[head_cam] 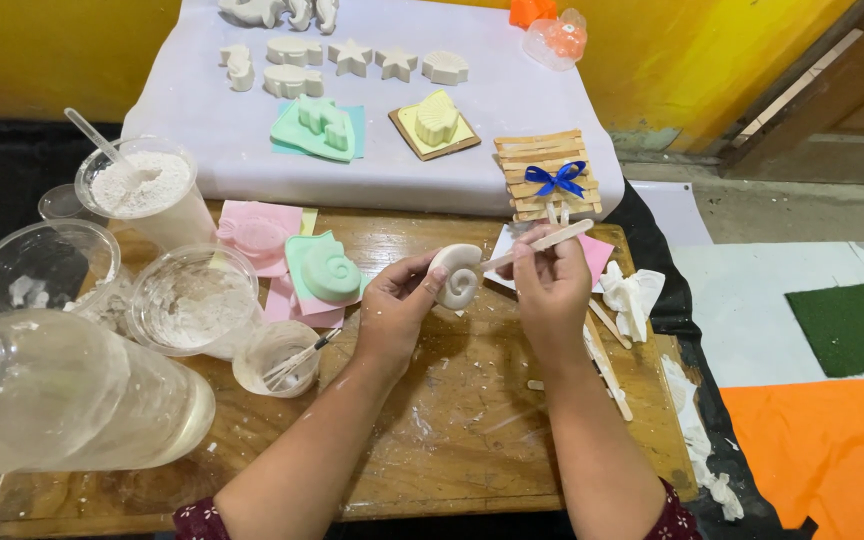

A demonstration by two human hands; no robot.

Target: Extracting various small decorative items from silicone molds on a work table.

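Scuffed wooden table (pixel 452 440), dusty. Large clear plastic bottle (pixel 62 395) at 8 o'clock; plastic cups of white powder (pixel 192 300) at 9. Centre: white spiral snail-shell plaster cast (pixel 457 275), pinched at its edge by my left hand (pixel 397 310) fingers. Feels light, stiff, chalky, likely brittle, so I grip the thick rim. Right hand (pixel 550 290) fingers clamp a flat wooden craft stick (pixel 542 243) against it.

1 view only, from a camera worn on the person's head. It looks steeply down and forward over the wooden worktop (pixel 452 440), close enough that both forearms enter from the bottom edge. The yellow wall (pixel 42 50) crosses the top of the frame.
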